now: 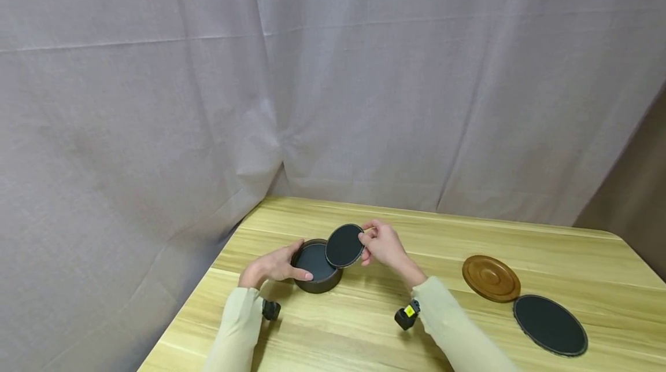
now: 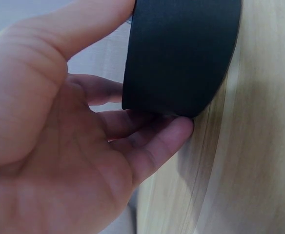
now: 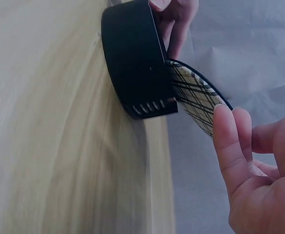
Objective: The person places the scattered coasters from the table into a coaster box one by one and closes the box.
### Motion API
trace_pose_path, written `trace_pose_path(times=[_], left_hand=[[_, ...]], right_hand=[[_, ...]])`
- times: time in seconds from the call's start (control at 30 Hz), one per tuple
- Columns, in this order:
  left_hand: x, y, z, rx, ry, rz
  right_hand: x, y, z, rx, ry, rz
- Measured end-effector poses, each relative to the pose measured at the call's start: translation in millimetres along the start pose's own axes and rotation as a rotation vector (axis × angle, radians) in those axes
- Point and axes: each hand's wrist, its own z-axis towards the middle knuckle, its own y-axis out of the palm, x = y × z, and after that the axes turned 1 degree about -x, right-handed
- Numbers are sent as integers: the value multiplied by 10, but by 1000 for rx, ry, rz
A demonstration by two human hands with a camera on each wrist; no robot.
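Note:
A round black open-topped holder (image 1: 319, 285) stands on the table. My left hand (image 1: 276, 266) grips it from the left, thumb at the near rim and fingers around the outer wall; in the left wrist view, fingertips (image 2: 179, 129) reach its lower edge. Between thumb and fingers, my right hand (image 1: 384, 243) pinches the right edge of a round black coaster (image 1: 344, 246). That coaster is tilted, and its left part overlaps the holder's right rim. From the right wrist, its plaid underside (image 3: 196, 97) shows, along with slots low in the holder's wall.
To the right lie a round brown wooden coaster (image 1: 491, 278) with ringed grooves and another black disc (image 1: 550, 326) close to it. The wooden table (image 1: 338, 337) ends at a grey curtain (image 1: 364, 100) behind and on the left.

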Motion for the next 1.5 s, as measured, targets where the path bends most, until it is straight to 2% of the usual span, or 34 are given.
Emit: trace_pose_path(times=[0.43,0.7,0.87,1.1,1.33,1.5], left_hand=[[-4,3,19,-6,45,-17],[-20,-18,24,-32,71,-27],[-10,-25,18,-28,58,-23],[2,-21,17,-8,-9,-36],[1,-23,7,-2,-16,-23],[2,-12,5,-1,-42,-33]], right_hand=[[4,269,27,-18,-29,35],[4,385,21,-57,-36,47],[9,446,11,-79,-50,35],[16,530,13,-101,-60,1],[27,556,-8,-97,-76,-116],[32,560,-19,-57,-85,-166]])
